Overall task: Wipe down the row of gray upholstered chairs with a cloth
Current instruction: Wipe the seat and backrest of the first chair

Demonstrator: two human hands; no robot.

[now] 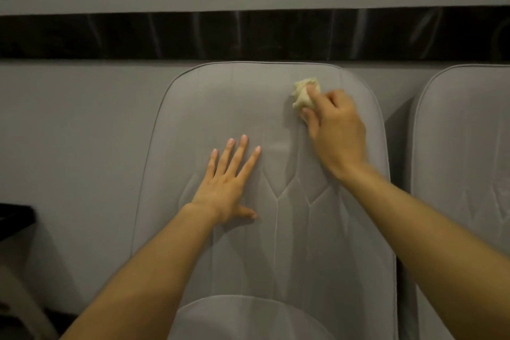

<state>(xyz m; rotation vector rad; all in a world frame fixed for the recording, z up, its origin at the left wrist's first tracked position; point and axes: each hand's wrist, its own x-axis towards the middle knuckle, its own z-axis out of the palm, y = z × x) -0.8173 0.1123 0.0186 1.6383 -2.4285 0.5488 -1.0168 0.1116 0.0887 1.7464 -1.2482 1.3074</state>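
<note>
Fingers of our right hand [335, 130] curl round a crumpled yellow cloth [303, 94], pressing it to the upper right of the gray chair backrest [234, 96]. Our left hand [229, 185] lies flat, fingers spread, at mid-backrest. A second gray chair [463, 132] stands just right of that backrest.

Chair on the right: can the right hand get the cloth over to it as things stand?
Probably yes. The right hand grips the cloth at the upper right of the centre chair back, and the chair on the right stands just beside it, nothing between them.
</note>
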